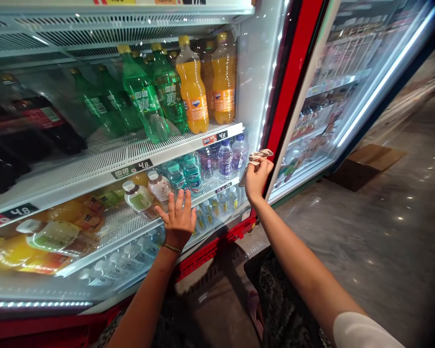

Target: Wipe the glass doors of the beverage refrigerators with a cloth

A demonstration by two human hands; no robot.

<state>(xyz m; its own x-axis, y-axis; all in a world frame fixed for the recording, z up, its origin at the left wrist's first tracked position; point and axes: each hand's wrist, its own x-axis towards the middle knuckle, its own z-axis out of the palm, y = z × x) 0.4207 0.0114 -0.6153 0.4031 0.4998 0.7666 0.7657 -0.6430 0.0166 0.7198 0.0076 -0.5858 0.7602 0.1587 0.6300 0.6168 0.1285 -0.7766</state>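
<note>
My left hand (177, 220) is spread open, its palm toward the glass front of a red drinks fridge (223, 239), in front of the lower shelves. Closest behind its fingers are bottles with white caps (160, 186) and teal drink bottles (193, 176). A crumpled beige cloth (261, 155) is bunched in my right hand (258, 179), whose fingers are closed around it. That hand is at the right edge of the fridge front, by the red frame. Part of the cloth is hidden behind my fingers.
Green soda bottles (141, 96) and orange Fanta bottles (194, 92) stand on the upper shelf (181, 150). Dark cola bottles (47, 116) lean at the left. A second lit fridge (339, 82) stands to the right. Flattened cardboard (371, 162) lies on the shiny grey floor (391, 246).
</note>
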